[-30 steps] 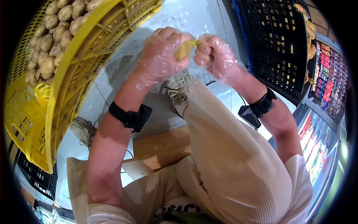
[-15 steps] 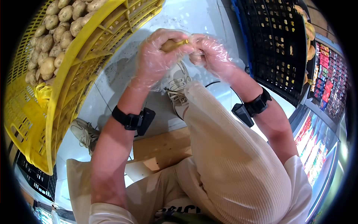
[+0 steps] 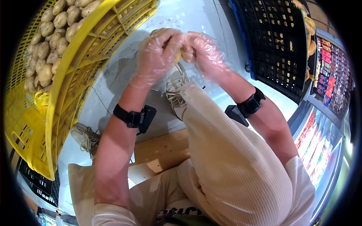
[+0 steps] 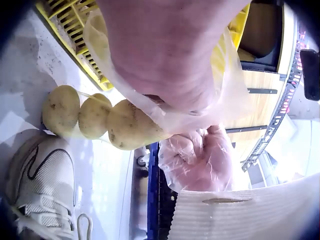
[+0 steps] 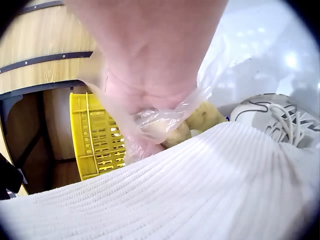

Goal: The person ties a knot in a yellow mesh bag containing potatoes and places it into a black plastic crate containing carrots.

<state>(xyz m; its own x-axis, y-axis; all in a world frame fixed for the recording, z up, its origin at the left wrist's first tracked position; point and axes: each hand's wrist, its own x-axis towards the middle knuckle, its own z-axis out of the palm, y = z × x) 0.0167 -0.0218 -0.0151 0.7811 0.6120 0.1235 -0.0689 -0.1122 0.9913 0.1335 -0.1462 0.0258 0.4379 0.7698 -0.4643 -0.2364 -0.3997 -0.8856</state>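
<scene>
Both hands wear clear plastic gloves and meet in front of the raised knee. The left hand point(image 3: 160, 52) curls round the neck of a yellow net bag of potatoes point(image 4: 135, 125). Three potatoes show in a row through the thin mesh, hanging over the floor beside a shoe in the left wrist view. Close against it, the right hand point(image 3: 201, 52) has its fingers curled and pinches the net's top end. Only a sliver of the bag shows between the hands in the head view; the fingertips are largely hidden. In the right wrist view, potatoes point(image 5: 205, 117) appear beyond the glove cuff.
A yellow crate point(image 3: 62, 101) of loose potatoes point(image 3: 45, 73) stands tilted on the left. On the right is a black crate point(image 3: 279, 45) with a blue one beside it. Shoes point(image 3: 175, 92), a wooden stool point(image 3: 162, 148) and lit shelves point(image 3: 316, 135) surround the person.
The hands have come closer together and the right hand has shifted left. The yellow net end that showed between them is now mostly covered by fingers. The head view has turned slightly.
</scene>
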